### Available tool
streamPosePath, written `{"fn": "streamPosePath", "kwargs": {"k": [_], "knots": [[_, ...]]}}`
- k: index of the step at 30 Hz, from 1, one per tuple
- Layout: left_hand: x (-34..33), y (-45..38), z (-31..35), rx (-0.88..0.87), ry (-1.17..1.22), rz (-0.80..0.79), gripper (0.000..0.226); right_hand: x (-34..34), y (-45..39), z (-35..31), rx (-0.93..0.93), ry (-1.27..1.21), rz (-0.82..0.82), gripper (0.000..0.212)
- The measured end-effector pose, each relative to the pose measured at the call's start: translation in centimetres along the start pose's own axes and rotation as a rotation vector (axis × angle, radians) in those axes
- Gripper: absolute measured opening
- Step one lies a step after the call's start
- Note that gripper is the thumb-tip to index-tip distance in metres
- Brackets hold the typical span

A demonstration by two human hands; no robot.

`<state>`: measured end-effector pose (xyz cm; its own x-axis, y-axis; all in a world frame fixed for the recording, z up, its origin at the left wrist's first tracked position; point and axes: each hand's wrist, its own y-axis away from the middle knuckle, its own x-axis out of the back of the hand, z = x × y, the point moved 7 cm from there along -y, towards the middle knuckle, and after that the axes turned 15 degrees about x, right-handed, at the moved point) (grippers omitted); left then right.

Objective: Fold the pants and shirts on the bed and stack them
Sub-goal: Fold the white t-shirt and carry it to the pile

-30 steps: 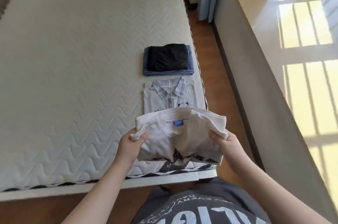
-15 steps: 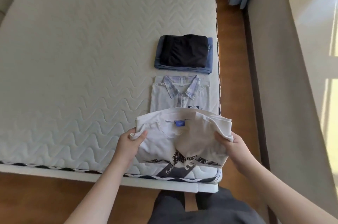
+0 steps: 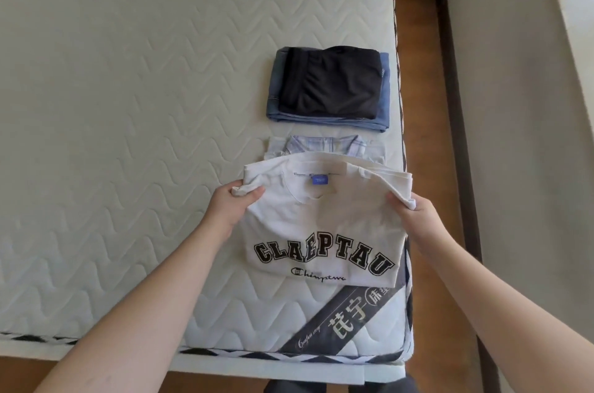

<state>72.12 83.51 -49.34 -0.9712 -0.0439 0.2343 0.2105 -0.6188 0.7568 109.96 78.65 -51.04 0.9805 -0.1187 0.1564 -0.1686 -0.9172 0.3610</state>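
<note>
Head view, looking steeply down at the bed's near corner

One head-worn camera stands at the foot edge of the bed (image 3: pixel 128 103), facing forward and down along the mattress. Both forearms reach in from the bottom, close to the lens; the floor strip (image 3: pixel 418 103) runs up the right side.

The bed (image 3: pixel 128 103) has lots of bare room on the left side and at the far end. Down its right edge lie three things in a row: the black and blue folded pants (image 3: pixel 331 87) farthest away, then the plaid collar shirt (image 3: pixel 321 148), then the white shirt (image 3: pixel 321 225) on top of it. A thin strip of bed shows between the pants and shirts.
</note>
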Motion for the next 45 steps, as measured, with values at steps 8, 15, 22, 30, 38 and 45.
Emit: {"fn": "streamPosePath", "kwargs": {"k": [8,15,22,30,38,45], "knots": [[-1.7,-10.5,3.2,-0.023,-0.138,-0.089,0.019,0.7,-10.0,2.0,0.119,0.059,-0.013,0.011],[-2.7,-17.2,3.4,-0.112,-0.156,-0.029,0.017,1.5,-14.8,5.9,0.118,0.091,0.060,0.020],[-2.2,-20.3,3.2,-0.151,-0.061,-0.054,0.018,2.5,-16.9,6.4,0.185,0.013,0.109,0.010],[-3.5,-24.1,-0.4,0.014,-0.014,0.095,0.044,2.3,-19.4,10.5,-0.040,0.214,0.197,0.045],[-2.1,-19.8,-6.1,0.205,0.047,0.029,0.061,3.4,-12.4,14.6,-0.164,0.380,0.085,0.083],[-1.2,-13.6,-12.9,0.280,-0.216,-0.127,0.031,2.2,-3.4,16.7,-0.223,0.572,-0.038,0.061]]}}
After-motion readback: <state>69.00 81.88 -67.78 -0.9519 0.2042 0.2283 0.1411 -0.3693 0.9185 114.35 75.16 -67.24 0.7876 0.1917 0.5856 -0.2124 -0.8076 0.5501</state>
